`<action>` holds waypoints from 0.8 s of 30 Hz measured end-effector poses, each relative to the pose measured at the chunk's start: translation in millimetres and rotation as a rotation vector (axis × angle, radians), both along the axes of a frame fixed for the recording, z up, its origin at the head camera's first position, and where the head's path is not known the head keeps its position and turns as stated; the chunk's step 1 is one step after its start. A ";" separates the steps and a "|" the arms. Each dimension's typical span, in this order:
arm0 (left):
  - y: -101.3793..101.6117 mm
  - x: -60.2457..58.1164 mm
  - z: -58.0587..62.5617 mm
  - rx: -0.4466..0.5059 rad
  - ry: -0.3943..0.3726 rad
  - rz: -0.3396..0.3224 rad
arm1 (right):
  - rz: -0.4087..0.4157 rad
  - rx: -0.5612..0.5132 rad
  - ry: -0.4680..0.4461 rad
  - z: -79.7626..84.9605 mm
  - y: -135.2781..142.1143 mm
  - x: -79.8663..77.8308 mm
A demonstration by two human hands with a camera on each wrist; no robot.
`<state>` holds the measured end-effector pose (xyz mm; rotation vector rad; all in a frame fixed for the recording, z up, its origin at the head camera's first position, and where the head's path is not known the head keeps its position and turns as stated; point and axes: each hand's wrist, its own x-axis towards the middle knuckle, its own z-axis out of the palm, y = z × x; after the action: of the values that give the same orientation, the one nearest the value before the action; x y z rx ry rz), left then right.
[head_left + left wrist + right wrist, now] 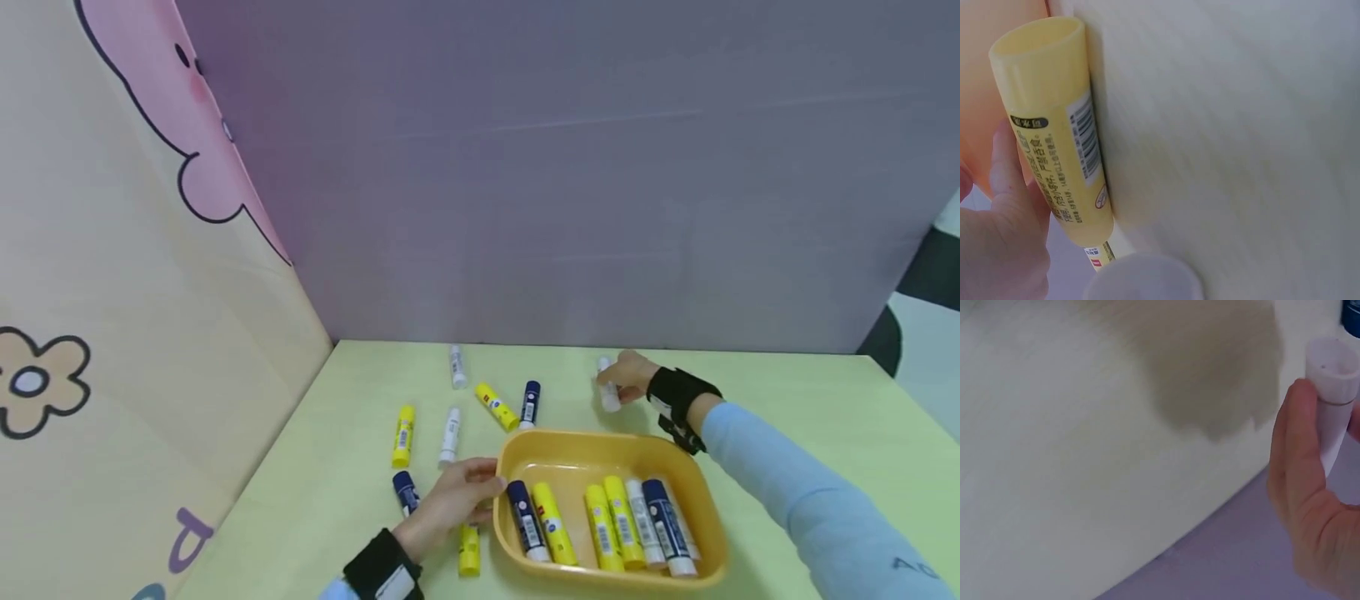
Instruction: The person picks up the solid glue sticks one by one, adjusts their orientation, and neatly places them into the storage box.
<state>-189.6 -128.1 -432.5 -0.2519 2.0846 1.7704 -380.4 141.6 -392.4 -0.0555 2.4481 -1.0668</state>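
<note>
My right hand (pixel 633 375) pinches a white glue stick (pixel 609 398) between fingers and thumb, near the back of the table. In the right wrist view the end of that white glue stick (pixel 1332 375) sticks out past the fingertips. With thumb and fingers, my left hand (pixel 453 502) grips the left rim of a yellow plastic tray (pixel 570 454). Inside it lie several glue sticks: yellow ones (pixel 555 525), navy ones (pixel 667 527) and white ones (pixel 645 521). Close by my left hand, a yellow glue stick (pixel 1054 131) fills much of the left wrist view.
Loose glue sticks lie left of and behind the tray: yellow (pixel 402 436), white (pixel 450 436), another white (pixel 457 367), a slanted yellow (pixel 497 407), navy (pixel 530 404) and a second navy (pixel 405 492). A grey-purple panel (pixel 562 208) stands along the table's back edge.
</note>
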 end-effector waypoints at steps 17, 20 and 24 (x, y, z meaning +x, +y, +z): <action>-3.1 -10.8 0.2 0.009 0.028 -0.020 | 0.035 -0.075 0.018 47.0 -4.5 18.1; -3.6 -13.4 1.8 0.010 0.025 -0.014 | 0.058 -0.079 0.038 52.7 -7.2 28.0; -4.6 -18.9 3.9 0.002 0.036 -0.017 | 0.088 -0.066 0.063 58.5 -13.2 43.2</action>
<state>-208.5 -132.7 -428.5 -0.2026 2.1040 1.7799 -337.2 128.4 -333.9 -0.2187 2.4412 -1.1221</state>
